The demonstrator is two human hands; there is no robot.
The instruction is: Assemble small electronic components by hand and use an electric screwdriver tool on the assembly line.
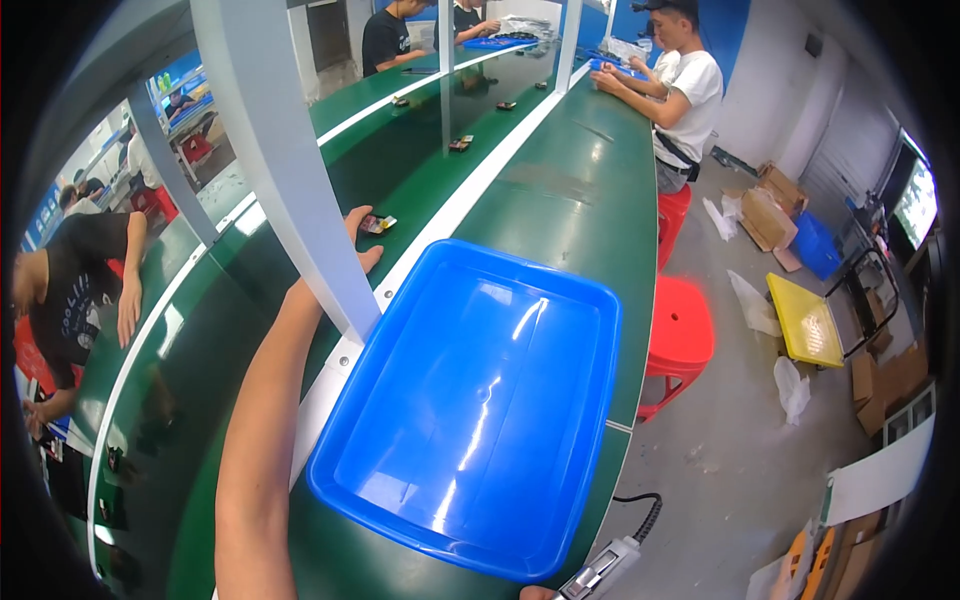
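My left arm reaches forward past a grey upright post (285, 160), which hides much of my left hand (369, 258). Thumb and fingers show apart on either side of the post, close to a small dark part with a yellow-and-white end (377, 224) on the green belt (345, 190). That hand looks open. At the bottom edge, only a sliver of my right hand (537, 594) shows, against a grey corded hand tool (600, 570) held beyond the table edge. Most of its fingers are out of view. Between my arms a shallow blue plastic tray (400, 420) lies with nothing in it.
Several similar small parts (461, 144) sit further along the belt. A person in white (690, 100) works at the far right side; another in black (75, 280) leans in at left. Red stools (680, 320), cardboard boxes (768, 220) and a yellow platform (805, 320) stand on the right.
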